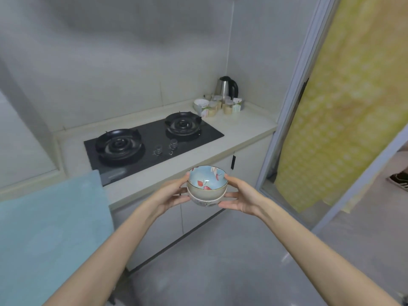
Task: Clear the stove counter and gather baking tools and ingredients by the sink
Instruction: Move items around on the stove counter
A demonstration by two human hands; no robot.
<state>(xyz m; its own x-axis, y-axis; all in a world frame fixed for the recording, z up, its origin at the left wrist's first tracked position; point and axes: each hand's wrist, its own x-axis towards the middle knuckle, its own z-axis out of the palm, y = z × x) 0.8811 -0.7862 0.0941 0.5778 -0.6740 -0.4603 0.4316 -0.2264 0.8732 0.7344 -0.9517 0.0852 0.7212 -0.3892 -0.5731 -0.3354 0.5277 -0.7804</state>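
Your two bare forearms reach forward from the bottom edge. Your left hand (174, 195) and right hand (240, 199) together grasp a stack of two bowls (206, 191), one hand on each side. Each thumb lies by the rim, and the fingers curl round the lower wall.

The upper bowl (206, 181) is pale blue inside with red leaf marks and sits nested in the lower bowl (205, 202), which is pale with a faint pattern. You hold the stack upright in the air, in front of the counter's front edge and clear of its surface, over the cabinet doors (167, 226).

A light blue cloth (50, 228) fills the lower left. The grey floor (220, 261) lies below your arms.

On the pale counter (240, 129), a black two-burner stove (152, 133) is set in. Its left burner (118, 144) and right burner (183, 123) carry no pots. Two knobs (165, 146) sit near its front edge.

In the far right corner, a cluster of small cups and jars (218, 106) stands just beside the right burner. A steel kettle (226, 87) with a black handle stands behind the cluster, against the wall.

To the right, a yellow patterned curtain (344, 107) hangs in a framed doorway. A dark shoe (399, 178) shows at the right edge.
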